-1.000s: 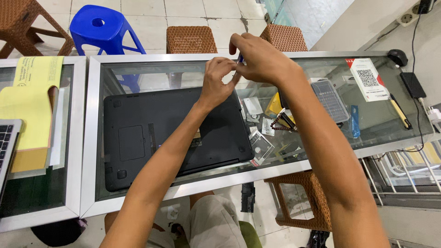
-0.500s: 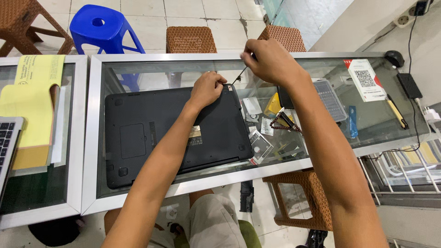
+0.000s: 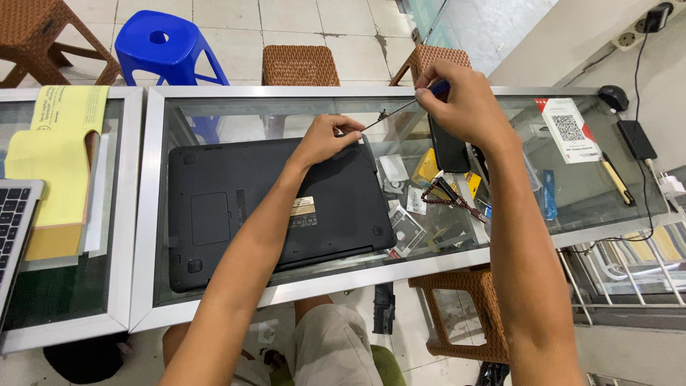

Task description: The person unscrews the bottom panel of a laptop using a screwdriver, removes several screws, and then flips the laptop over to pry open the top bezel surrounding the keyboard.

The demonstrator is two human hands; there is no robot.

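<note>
Head view — our left hand [image 3: 325, 139] pinches the matte black plastic laptop base's [image 3: 271, 207] corner; our right hand [image 3: 464, 104] grips a thin blue-handled steel screwdriver [image 3: 407, 107] over the glass counter [image 3: 500, 236].

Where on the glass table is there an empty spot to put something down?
Bare glass shows along the far edge of the table, behind the black laptop, left of the left hand. Right of the laptop it is crowded with small parts, up to the white card.
</note>
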